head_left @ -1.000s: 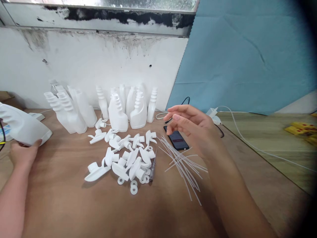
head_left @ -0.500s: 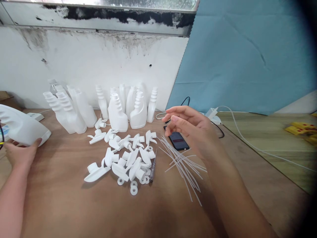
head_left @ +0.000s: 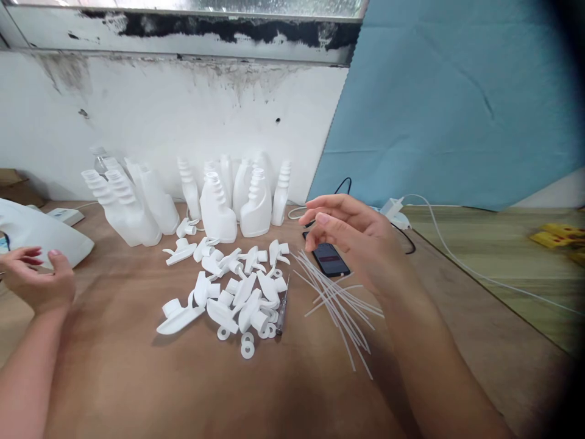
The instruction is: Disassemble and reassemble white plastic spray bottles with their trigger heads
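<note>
At the left edge, my left hand (head_left: 41, 281) has its thumb and fingers apart, just in front of a white plastic bottle (head_left: 55, 235) that lies on its side, cut off by the frame. Whether the hand still touches the bottle I cannot tell. My right hand (head_left: 351, 235) hovers with loosely curled, parted fingers and nothing in them. Thin white plastic tubes (head_left: 340, 305) lie fanned out below it, beside a black phone (head_left: 331, 261). White trigger spray heads (head_left: 247, 289) are heaped mid-table, with flat white washers (head_left: 247, 349) and a small screwdriver (head_left: 282, 314) alongside.
Several white spray bottles (head_left: 219, 210) stand upright in groups against the wall, with a clear bottle (head_left: 99, 161) behind the left group. A white charger (head_left: 392, 208) with cables sits at the right rear. The brown tabletop (head_left: 205, 390) extends towards me.
My left hand has let its grip on the bottle loosen, and its fingers now show in front of it. The bottle has tipped lower. My right hand has barely moved.
</note>
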Available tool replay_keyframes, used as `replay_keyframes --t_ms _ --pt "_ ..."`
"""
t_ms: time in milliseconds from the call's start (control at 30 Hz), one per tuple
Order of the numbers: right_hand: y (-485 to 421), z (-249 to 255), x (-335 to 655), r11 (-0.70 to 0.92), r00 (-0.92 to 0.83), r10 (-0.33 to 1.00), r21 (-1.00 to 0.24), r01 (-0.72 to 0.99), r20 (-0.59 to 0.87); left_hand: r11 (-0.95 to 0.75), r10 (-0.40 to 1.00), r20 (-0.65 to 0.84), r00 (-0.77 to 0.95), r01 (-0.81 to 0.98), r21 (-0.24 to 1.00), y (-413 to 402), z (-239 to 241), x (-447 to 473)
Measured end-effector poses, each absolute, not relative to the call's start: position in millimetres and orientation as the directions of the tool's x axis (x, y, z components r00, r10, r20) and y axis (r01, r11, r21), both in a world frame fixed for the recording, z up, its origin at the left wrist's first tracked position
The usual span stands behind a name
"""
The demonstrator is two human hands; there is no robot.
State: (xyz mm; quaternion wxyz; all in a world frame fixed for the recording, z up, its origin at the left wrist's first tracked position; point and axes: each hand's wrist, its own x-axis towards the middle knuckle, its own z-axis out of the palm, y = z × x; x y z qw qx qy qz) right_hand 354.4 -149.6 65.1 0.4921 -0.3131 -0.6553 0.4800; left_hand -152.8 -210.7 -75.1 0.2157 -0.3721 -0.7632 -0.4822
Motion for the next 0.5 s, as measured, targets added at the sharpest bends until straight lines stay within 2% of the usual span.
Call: replay_keyframes --t_ms 67,333,500 --pt "-150 66 355 0.344 -0.312 0.885 -0.937 -0.061 0.346 0.282 0.35 0.725 -0.593 0.805 0.522 -205 -76 -143" --pt "-149 65 354 0.34 -0.32 0.885 -0.939 -0.05 0.338 0.242 0.501 0.629 -0.595 0.794 0.558 -187 -88 -126" --pt "-149 65 354 0.341 -0.31 0.889 -0.939 -0.041 0.337 0.276 0.453 0.647 -0.614 0.786 0.553 -192 -86 -132"
